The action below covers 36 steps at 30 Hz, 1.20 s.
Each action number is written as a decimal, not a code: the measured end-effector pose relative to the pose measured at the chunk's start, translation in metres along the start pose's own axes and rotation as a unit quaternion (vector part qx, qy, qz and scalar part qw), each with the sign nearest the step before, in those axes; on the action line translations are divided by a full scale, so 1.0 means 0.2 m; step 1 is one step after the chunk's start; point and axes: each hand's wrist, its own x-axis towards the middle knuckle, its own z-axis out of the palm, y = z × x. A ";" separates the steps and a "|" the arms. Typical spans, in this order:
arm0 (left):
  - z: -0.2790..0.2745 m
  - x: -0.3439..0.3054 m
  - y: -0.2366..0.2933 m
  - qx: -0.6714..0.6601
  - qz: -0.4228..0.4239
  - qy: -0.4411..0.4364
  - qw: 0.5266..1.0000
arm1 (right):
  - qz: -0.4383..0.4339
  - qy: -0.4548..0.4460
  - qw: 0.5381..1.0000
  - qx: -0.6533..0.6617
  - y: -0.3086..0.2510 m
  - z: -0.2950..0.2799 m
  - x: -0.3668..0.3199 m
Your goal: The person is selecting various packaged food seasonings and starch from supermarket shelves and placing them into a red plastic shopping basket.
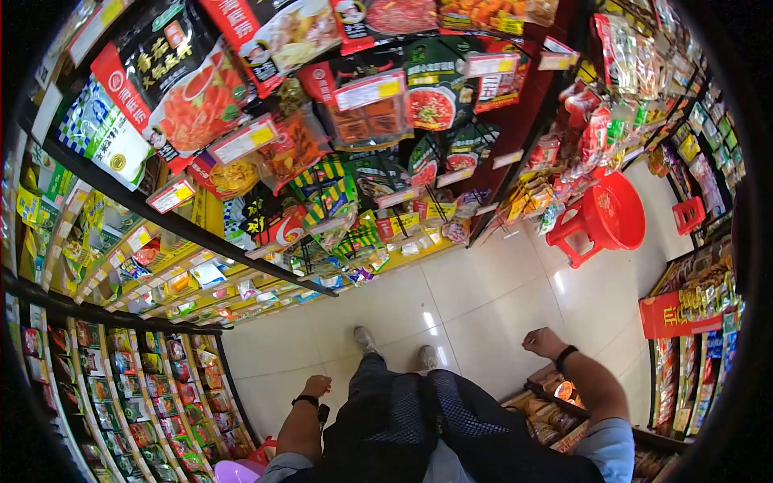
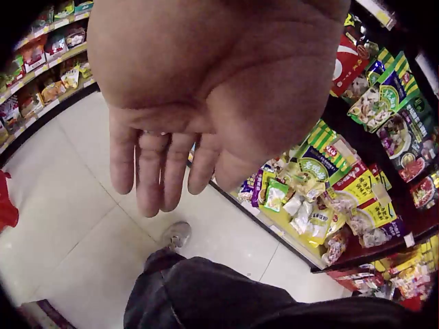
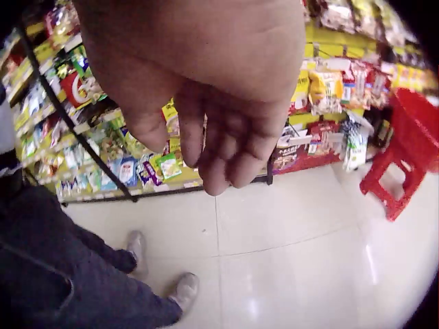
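My left hand (image 1: 316,386) hangs low beside my leg in the head view, holding nothing. Its palm and straight fingers (image 2: 151,164) fill the top of the left wrist view. Out to the other side, my right hand (image 1: 546,344) is also bare, with fingers (image 3: 233,147) loosely curled in the right wrist view. Both hands hang over the tiled floor (image 1: 491,322), away from the shelves. Ahead, a shelf rack carries hanging food packets, among them a large black and red packet (image 1: 189,88) and a dark green packet (image 1: 435,88).
A red basin (image 1: 616,211) sits on a red stool (image 1: 573,233) at the right. Racks of small packets (image 1: 133,386) line the left. A red box (image 1: 676,314) stands at the far right, and a low display of packets (image 1: 547,414) lies beside my right leg.
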 end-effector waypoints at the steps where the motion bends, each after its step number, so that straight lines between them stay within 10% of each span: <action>1: 0.02 0.00 0.03 -0.003 0.000 0.002 1.000 | -0.023 -0.008 0.998 -0.059 0.06 -0.08 -0.01; 3: 0.00 0.00 0.07 0.182 0.090 -0.022 0.979 | -0.049 0.008 0.992 -0.115 0.10 -0.16 -0.02; 7: 0.05 0.08 0.14 0.053 0.145 0.058 0.986 | 0.024 0.094 0.992 -0.076 0.18 -0.06 0.17; 9: 0.06 0.05 0.23 -0.109 0.168 0.109 0.974 | 0.126 0.209 0.967 0.078 0.22 0.19 0.24; 12: 0.02 -0.05 0.42 -0.014 0.184 0.115 0.976 | 0.259 0.132 0.877 0.383 0.45 0.81 0.37; 14: 0.05 0.07 0.27 -0.034 0.182 0.094 0.978 | 0.120 -0.020 0.986 0.117 0.16 0.78 0.34; 16: 0.04 -0.07 0.25 -0.105 0.115 0.087 0.984 | 0.038 -0.038 0.997 0.058 0.01 0.79 0.34; 23: 0.10 0.09 -0.11 0.103 0.041 -0.097 0.989 | 0.206 0.032 0.927 0.311 -0.22 0.58 0.36; 25: 0.17 0.12 -0.10 -0.167 -0.087 -0.030 0.982 | 0.207 0.039 0.930 0.303 -0.17 0.57 0.33; 36: -0.09 0.15 0.41 -0.074 0.072 0.021 0.994 | 0.350 -0.029 0.892 0.285 0.12 0.85 0.08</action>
